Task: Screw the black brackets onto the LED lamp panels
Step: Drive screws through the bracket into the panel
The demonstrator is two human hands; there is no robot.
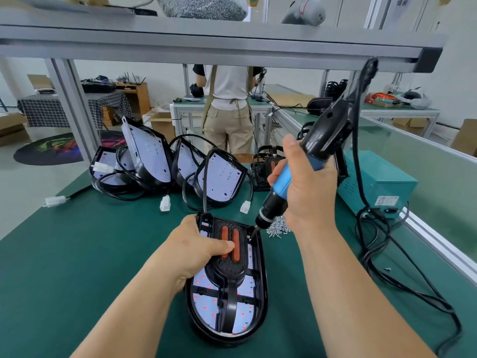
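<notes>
- Closest to me is the panel [261, 293], flat on the green mat [77, 254], LED side up, under and just past the left hand [204, 244].
- A black bracket [229, 270] already sits on it, so placing is done and this looks like the screwing stage.
- The driver [282, 183] has its bit down at the bracket's corner on the right-hand side, apparently on a screw there. I can't tell if that screw is seated yet, or whether the other corners have theirs.
- Loose screws [280, 227] are piled right under the right hand [307, 192], so plenty are within reach.
- Beyond the left hand there's a heap of more panels [154, 156] with no brackets that I can see. My guess is most of the job is left.
- Left hand: thumb laid across the orange strips on the bracket, pressing down. The other fingers seem to wrap the panel's near-side edge, though they're mostly hidden. It's clamping the whole thing still.
- Right hand: fist closed around the driver's blue grip, wrist cocked, tool tilted with its top leaning away and its cord trailing up behind.
- Both forearms reach straight out over the mat.
</notes>
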